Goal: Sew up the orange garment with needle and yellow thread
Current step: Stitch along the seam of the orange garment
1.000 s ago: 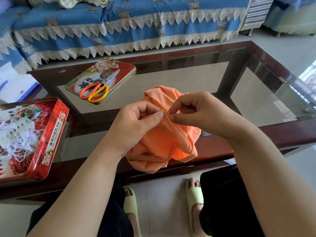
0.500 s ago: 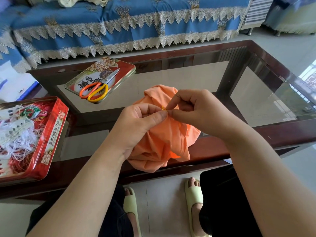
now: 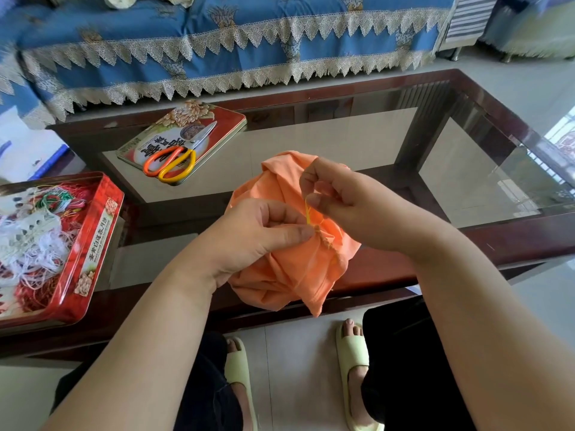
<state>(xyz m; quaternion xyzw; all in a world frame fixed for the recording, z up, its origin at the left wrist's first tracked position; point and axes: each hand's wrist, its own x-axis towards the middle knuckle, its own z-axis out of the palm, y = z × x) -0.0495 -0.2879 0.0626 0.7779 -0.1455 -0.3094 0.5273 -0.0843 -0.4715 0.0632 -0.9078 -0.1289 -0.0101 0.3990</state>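
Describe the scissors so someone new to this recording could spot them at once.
Start at the glass-topped coffee table, then find the flat red tin lid at its far left. The scissors lie on that lid, shut, silver blades pointing away; one handle loop is orange, the other yellow.

The left hand [image 3: 252, 241] grips the bunched orange garment [image 3: 295, 269] above the table's [image 3: 466, 98] near edge, thumb pressed at the seam. The right hand [image 3: 345, 200] pinches the yellow thread [image 3: 308, 213] just above it, drawn up short from the cloth; the needle is too small to make out. Scissors [image 3: 174, 160] lie on a tin lid [image 3: 224, 119] toward the far left corner, and an open red tin [image 3: 93, 244] of tangled threads sits at the left edge.
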